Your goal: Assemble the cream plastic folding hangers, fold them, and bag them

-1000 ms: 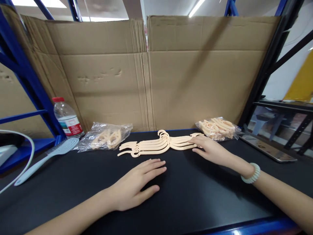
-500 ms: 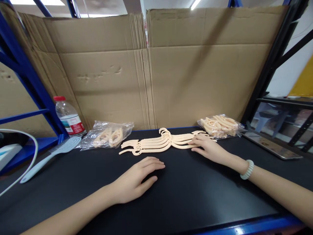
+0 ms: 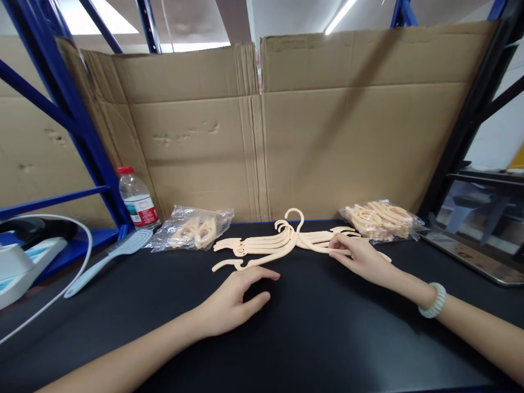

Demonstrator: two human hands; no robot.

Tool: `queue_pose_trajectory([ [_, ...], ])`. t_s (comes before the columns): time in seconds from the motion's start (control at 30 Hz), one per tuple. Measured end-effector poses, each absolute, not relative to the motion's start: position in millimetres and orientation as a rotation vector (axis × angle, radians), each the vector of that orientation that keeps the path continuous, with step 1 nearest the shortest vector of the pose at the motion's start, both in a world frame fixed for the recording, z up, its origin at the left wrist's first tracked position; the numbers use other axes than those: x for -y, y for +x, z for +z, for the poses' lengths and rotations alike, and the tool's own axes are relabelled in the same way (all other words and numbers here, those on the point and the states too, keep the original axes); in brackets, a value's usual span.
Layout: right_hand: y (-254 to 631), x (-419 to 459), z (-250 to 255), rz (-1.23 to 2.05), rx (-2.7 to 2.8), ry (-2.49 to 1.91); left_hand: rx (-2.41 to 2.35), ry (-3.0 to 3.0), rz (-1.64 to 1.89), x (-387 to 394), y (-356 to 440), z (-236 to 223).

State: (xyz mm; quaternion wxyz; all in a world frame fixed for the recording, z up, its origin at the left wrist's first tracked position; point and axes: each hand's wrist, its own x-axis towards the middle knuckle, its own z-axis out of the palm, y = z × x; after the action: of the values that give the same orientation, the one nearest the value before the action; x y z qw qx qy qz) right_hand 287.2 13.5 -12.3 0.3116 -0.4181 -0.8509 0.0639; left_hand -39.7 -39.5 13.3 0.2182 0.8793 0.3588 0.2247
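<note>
Several cream hangers point(image 3: 262, 244) lie overlapped in a row on the black tabletop. One cream hanger point(image 3: 282, 252) is raised off the front of the row, its hook standing above the others. My right hand point(image 3: 358, 256) pinches this hanger's right arm between thumb and fingers; a pale coiled band circles the wrist. My left hand point(image 3: 239, 300) hovers or rests over the tabletop just in front of the hanger's left end, thumb and fingers apart with nothing in them. Whether it touches the hanger I cannot tell.
Clear bags of cream plastic parts lie at left point(image 3: 192, 229) and right point(image 3: 380, 218). A bottle point(image 3: 139, 202), a pale blue hairbrush point(image 3: 110, 259) and a white power strip point(image 3: 36, 273) are on the left. A phone-like flat object point(image 3: 470, 256) lies far right, before a cardboard wall point(image 3: 347, 136).
My right hand has closed on the front hanger and lifted it away from the row, toward me. My left hand stays open near its left end. The view has shifted slightly.
</note>
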Motion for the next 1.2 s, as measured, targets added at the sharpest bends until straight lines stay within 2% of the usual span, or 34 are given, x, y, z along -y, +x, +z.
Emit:
queue_pose_trajectory([
  [0.23, 291.7, -16.9, -12.6, 0.165, 2.083, -1.127, -1.055, 2.235, 0.727, 33.1, -39.9, 9.9],
  [0.53, 288.4, -10.5, -4.3, 0.036, 2.042, -1.08, -1.189, 1.562, 1.136, 18.7, -42.6, -3.6],
  [0.97, 275.2, 4.7, -4.0, -0.051, 2.33, -0.952, -1.129, 2.08, 0.923, 20.8, -44.3, -5.5],
  [1.07, 279.7, 0.3, -2.9, -0.221, 2.362, -0.907, -1.134, 2.058, 0.926, 19.2, -44.6, -2.3],
  [1.2, 285.9, 0.6, 3.9, -0.64, 2.329, -1.006, -1.135, 1.949, 0.94, 17.7, -43.6, -0.1],
])
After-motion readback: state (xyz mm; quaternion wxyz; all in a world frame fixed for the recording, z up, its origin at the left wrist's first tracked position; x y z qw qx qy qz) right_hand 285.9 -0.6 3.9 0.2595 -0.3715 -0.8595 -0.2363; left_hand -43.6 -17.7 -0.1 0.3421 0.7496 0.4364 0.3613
